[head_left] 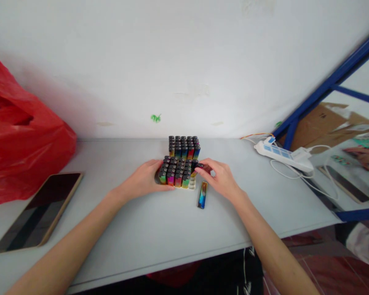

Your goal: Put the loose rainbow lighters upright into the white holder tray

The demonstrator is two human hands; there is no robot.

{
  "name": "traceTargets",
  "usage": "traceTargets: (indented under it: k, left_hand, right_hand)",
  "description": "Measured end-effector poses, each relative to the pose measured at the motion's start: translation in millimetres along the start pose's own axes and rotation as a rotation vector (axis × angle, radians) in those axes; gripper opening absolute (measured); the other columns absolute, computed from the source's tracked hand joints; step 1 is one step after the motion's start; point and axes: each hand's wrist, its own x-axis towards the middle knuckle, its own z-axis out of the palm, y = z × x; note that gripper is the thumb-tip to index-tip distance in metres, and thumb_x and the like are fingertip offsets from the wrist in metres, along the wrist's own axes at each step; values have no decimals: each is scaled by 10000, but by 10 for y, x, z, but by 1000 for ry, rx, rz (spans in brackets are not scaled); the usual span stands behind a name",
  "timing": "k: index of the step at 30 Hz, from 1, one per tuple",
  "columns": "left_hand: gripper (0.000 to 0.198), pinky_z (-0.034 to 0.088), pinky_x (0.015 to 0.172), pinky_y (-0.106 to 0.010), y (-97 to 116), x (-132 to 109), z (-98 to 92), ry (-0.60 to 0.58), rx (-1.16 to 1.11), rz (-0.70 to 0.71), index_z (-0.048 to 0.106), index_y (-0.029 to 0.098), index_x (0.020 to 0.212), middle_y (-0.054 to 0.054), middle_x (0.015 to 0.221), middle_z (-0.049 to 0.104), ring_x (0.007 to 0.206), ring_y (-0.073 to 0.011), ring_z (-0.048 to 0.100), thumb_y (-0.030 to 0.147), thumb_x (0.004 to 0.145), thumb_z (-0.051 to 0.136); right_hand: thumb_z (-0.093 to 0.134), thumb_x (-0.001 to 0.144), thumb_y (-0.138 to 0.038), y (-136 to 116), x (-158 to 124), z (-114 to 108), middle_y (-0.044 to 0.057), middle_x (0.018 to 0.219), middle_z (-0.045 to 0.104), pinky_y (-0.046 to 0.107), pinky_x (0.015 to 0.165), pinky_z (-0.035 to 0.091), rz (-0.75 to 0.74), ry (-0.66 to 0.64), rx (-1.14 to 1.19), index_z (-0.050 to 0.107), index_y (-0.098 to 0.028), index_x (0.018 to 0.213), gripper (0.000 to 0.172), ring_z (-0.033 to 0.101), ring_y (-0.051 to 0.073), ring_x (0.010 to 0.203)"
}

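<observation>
A white tray [192, 186] holds several rows of upright lighters [174, 172] with black tops and shiny coloured bodies. My left hand [146, 177] grips the tray's left side, its thumb along the front edge and its fingers behind. In my right hand [217, 176] a lighter [199, 167] is pinched between thumb and fingers, tilted over the tray's right column, where a few round slots show at the front. One loose lighter [202, 195], blue and gold, lies flat on the table just right of the tray.
Behind the tray stands a second block of lighters [184, 148], near the wall. A phone [38, 211] and a red plastic bag [24, 139] are at left. At right lie a white power strip [283, 155] and cables, beside a blue metal frame [313, 100]. Another person's hand [364, 157] shows beyond.
</observation>
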Motion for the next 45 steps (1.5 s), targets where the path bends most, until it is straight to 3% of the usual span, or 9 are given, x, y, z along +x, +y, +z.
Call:
traceTargets:
  k: [6, 10, 16, 22, 25, 32, 37, 41, 45]
  left_hand:
    - [603, 636, 855, -466, 18, 3, 4, -2, -20, 16, 725, 244, 1051, -110, 1064, 810, 943, -355, 774, 744, 737, 850]
    - [586, 639, 838, -457, 15, 2, 10, 8, -22, 17, 722, 255, 1037, -101, 1053, 813, 938, -351, 777, 737, 734, 857]
    - [605, 649, 873, -508, 1, 8, 14, 11, -23, 15, 727, 244, 1036, -126, 1079, 815, 961, -379, 779, 729, 706, 875]
    - [631, 648, 904, -522, -30, 6, 34, -2, -15, 5, 739, 259, 1083, -131, 1120, 813, 1017, -399, 785, 742, 701, 877]
    - [633, 647, 905, -529, -42, 5, 46, -1, -5, 4, 730, 268, 1081, -130, 1114, 811, 1015, -401, 783, 744, 693, 881]
    - [600, 655, 899, -529, -1, 16, 31, 1, -21, 13, 751, 272, 1059, -121, 1092, 817, 992, -396, 787, 742, 705, 865]
    - [634, 666, 896, -506, 4, 15, 20, 1, -18, 19, 735, 277, 1076, -107, 1081, 822, 967, -381, 791, 775, 704, 860]
    - [628, 668, 896, -508, -6, 14, 24, 5, 14, -3, 738, 280, 1047, -111, 1073, 819, 970, -388, 791, 772, 679, 868]
    - [614, 664, 890, -508, -7, 14, 22, 5, 21, 3, 733, 285, 1044, -106, 1079, 825, 974, -385, 790, 765, 687, 868]
  right_hand:
    - [581, 1143, -534, 27, 6, -24, 83, 967, 798, 325, 783, 562, -57, -18, -63, 764, -210, 1118, 373, 711, 211, 791]
    - [643, 1115, -532, 29, 17, -5, 45, 885, 781, 302, 709, 515, 9, -70, -10, 759, -216, 1087, 338, 670, 188, 706]
    - [735, 1064, -476, 31, 15, -41, -17, 703, 694, 280, 634, 384, 222, -278, -74, 703, -220, 886, 315, 594, 156, 624]
    - [829, 956, -596, 8, -61, -241, -28, 764, 650, 285, 620, 385, 264, -476, -65, 701, -212, 1055, 416, 581, 175, 681]
    - [884, 898, -608, 70, -95, -282, 7, 903, 668, 299, 688, 438, 218, -473, -122, 696, -208, 1099, 485, 604, 195, 782]
    - [622, 1112, -385, 384, -115, -346, 126, 1158, 664, 407, 951, 555, 259, -274, -281, 735, -199, 1163, 224, 682, 249, 966]
    - [798, 1012, -384, 422, -115, -458, 149, 1337, 692, 526, 1193, 480, 117, -291, -260, 790, -244, 1256, 281, 642, 337, 1313]
    - [811, 990, -363, 401, -92, -456, 106, 1199, 749, 461, 1084, 529, 88, -380, -174, 787, -235, 1095, 168, 696, 299, 1163]
    - [670, 1066, -423, 371, -67, -396, 58, 950, 748, 378, 836, 530, 192, -289, -112, 630, -232, 1000, 207, 692, 243, 874]
